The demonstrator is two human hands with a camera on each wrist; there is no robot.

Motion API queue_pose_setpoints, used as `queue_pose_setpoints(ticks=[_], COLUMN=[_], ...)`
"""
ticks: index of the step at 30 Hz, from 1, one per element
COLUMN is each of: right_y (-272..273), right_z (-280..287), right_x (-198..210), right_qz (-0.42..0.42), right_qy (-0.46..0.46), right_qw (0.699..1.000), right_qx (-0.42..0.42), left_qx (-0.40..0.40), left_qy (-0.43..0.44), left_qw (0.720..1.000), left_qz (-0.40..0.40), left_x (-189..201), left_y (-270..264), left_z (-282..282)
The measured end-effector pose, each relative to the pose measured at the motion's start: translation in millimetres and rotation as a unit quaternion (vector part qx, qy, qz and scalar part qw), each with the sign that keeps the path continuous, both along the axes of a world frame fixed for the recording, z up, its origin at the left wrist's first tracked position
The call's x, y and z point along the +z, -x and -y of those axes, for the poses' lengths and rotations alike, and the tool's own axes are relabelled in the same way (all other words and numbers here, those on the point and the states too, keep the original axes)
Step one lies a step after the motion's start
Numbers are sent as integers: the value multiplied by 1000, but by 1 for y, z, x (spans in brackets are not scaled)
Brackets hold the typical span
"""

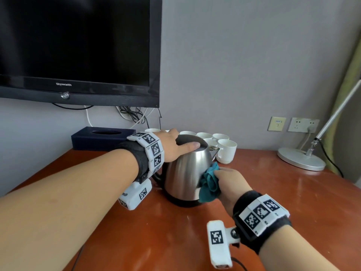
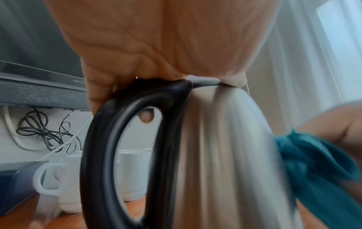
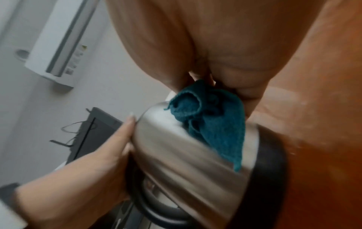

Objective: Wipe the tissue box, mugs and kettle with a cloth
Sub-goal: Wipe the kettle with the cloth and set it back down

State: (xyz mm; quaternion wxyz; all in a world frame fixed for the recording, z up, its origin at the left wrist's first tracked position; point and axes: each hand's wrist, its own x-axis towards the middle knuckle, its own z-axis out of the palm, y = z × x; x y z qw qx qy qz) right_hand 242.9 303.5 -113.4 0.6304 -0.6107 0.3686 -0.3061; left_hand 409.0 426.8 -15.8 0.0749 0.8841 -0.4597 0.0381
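Cloth [image 1: 210, 183] between right hand [image 1: 231, 183] (gripping) and kettle [image 1: 185, 173]

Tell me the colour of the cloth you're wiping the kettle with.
Teal blue-green. The cloth, bunched in the right hand, shows best in the right wrist view, against the steel kettle.

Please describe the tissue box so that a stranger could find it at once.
Look under the wall television, at the back left of the brown table. The tissue box lies there, left of the white mugs: the only dark blue, flat box, with an oval slot.
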Motion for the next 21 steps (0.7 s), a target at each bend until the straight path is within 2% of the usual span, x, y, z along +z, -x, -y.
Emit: queue_pose_setpoints(ticks=[3,5,8,10,12,15,17,20,21], right_y=[9,13,11,8,4,-2,0,10,13], right_z=[6,7,8,10,8,6,9,10,7], right_x=[-19,-27,-23,-14,-4,1,-4,-16,-19], right_qz=[-109,-138,-114,-87,-23,18,-19,-158,-174], right_qy=[-1,-27,-57,5,63,79,67,61,52], right_qw=[992,987,990,995,998,997,997,982,979], right_qx=[69,72,60,50,19,12,29,83,94], left_qx=[-2,-4,-4,-8,-15,-17,-19,-18,-21], left_qy=[-1,-5,-10,-11,-16,-26,-28,-23,-22], left_qw=[1000,1000,1000,1000,1000,1000,999,1000,1000], left_qz=[-8,-10,-8,-7,-7,0,4,8,5], left_x=[1,0,2,3,4,4,4,5,6], left_y=[-3,-4,-2,-2,-3,-6,-7,-5,-3], left_z=[-1,0,-1,-1,-1,0,-1,-2,-3])
